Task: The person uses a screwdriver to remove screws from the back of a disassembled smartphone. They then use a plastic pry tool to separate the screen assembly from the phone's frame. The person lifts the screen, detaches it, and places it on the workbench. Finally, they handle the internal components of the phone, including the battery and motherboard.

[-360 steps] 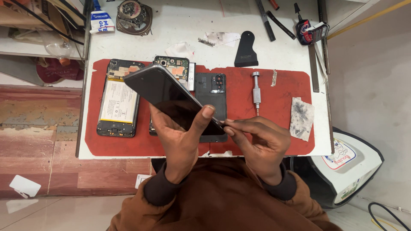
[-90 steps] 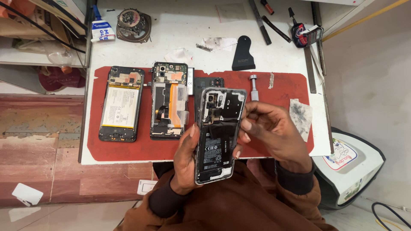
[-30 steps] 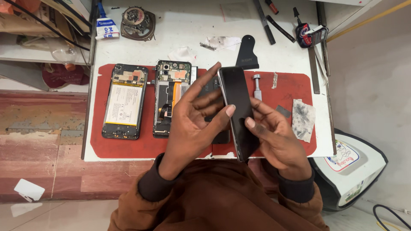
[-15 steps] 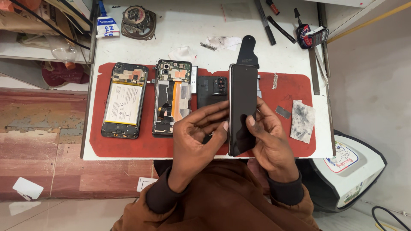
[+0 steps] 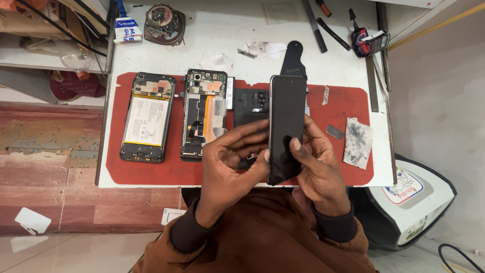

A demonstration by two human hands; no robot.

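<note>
I have the dark phone (image 5: 286, 129) raised upright just above the red mat (image 5: 151, 172) at the near edge of the worktop (image 5: 227, 30), my left hand (image 5: 230, 159) clasping its left edge and lower back, my right hand (image 5: 318, 162) gripping the right edge with the thumb laid on the glass. It looks thin, stiff and light, but the glossy face seems slippery and likely fragile, so I judge the long side edges the safest hold. Two opened phones (image 5: 147, 116) lie on the mat to the left.
</note>
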